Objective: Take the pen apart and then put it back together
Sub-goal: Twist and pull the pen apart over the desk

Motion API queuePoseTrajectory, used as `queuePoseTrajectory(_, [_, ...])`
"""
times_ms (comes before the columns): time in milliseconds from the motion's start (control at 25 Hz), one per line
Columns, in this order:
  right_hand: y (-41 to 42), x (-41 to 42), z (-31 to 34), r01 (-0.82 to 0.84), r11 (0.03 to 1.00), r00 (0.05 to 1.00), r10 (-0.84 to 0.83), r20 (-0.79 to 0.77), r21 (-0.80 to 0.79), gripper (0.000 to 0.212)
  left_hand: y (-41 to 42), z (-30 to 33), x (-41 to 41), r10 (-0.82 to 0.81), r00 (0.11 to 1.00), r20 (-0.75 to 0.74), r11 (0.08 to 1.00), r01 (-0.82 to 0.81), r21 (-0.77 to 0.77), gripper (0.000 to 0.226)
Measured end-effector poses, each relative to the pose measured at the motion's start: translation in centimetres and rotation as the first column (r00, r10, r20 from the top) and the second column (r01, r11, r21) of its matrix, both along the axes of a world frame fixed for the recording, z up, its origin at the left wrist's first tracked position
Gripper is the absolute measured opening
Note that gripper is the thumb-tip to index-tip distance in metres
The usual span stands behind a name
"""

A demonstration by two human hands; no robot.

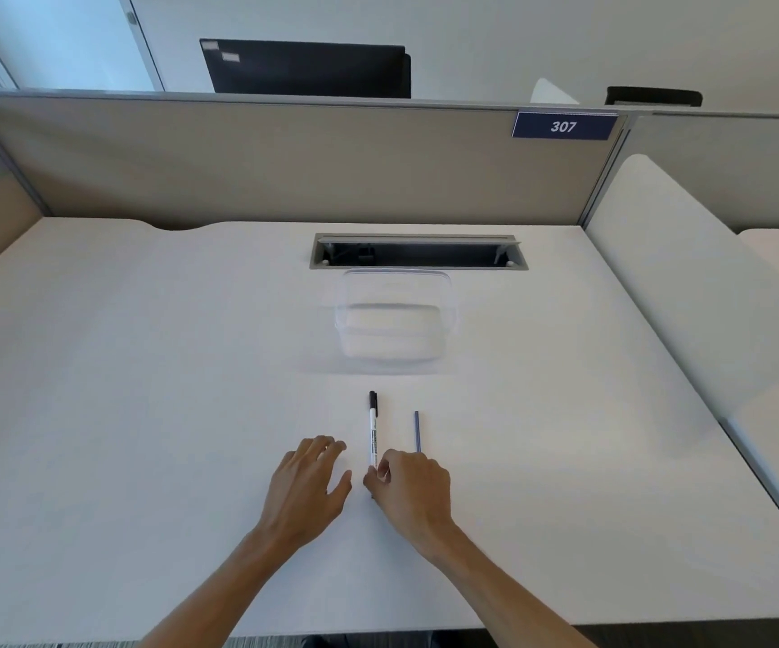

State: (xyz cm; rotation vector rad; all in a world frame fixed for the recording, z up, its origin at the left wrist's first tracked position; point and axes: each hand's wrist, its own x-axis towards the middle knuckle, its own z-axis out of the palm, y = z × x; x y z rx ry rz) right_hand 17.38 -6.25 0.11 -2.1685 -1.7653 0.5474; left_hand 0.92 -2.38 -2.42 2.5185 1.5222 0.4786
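**Two parts on the desk, pen not yet whole**

Two pieces lying apart just ahead of the hands: the white pen barrel [372, 430] with its black cap at the far end, and a thin bluish refill [417, 431] parallel to it, a little to the right. Right hand [410, 486] curled at the barrel's near end, thumb and fingertips pinching something there, most likely the barrel itself or a small end piece; too hidden to tell which. Near end of the refill passing just behind the knuckles of that hand, apparently not touched. Left hand [309, 484] resting just left of the barrel, fingers spread and relaxed on the white desk [144, 390], gripping nothing, seemingly waiting to steady the barrel.

Laid side by side and lengthwise, probably so that neither part rolls off and the refill stays within easy reach for reinsertion. Judging by the separated refill, disassembly done or nearly so, reassembly pending.

Farther beyond the hands, a clear plastic container [394, 318], then a cable slot [418, 252] in the desk and a partition bearing a plate marked 307 [563, 126].
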Motion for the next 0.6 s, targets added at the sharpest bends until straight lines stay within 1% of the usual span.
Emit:
queuePoseTrajectory(120, [-0.3, 0.1, 0.1, -0.017, 1.000, 1.000, 0.017, -0.007, -0.014, 0.036, 0.3, -0.3, 0.2, -0.008, 1.000, -0.014, 1.000, 0.008, -0.012, 0.036])
queuePoseTrajectory(280, [-0.4, -0.1, -0.1, -0.045, 0.999, 0.999, 0.045, 0.011, -0.026, 0.029, 0.4, -0.7, 0.5, -0.036, 0.999, -0.023, 0.999, 0.036, -0.021, 0.036])
queuePoseTrajectory(400, [-0.4, 0.0, 0.2, -0.024, 0.999, 0.999, 0.024, 0.039, -0.023, 0.032, 0.6, -0.5, 0.8, -0.080, 0.997, -0.004, 0.997, 0.080, 0.009, 0.036])
queuePoseTrajectory(520, [-0.5, 0.5, 0.6, 0.027, 0.998, 0.999, -0.026, -0.025, 0.051, 0.033, 1.1, 0.2, 1.4, -0.193, 0.981, -0.002, 0.977, 0.193, 0.093, 0.043])
queuePoseTrajectory(600, [-0.5, 1.2, 1.3, 0.063, 0.991, 0.993, -0.050, -0.110, 0.119, 0.033, 1.6, 1.0, 1.9, -0.292, 0.956, -0.028, 0.940, 0.293, 0.173, 0.032])
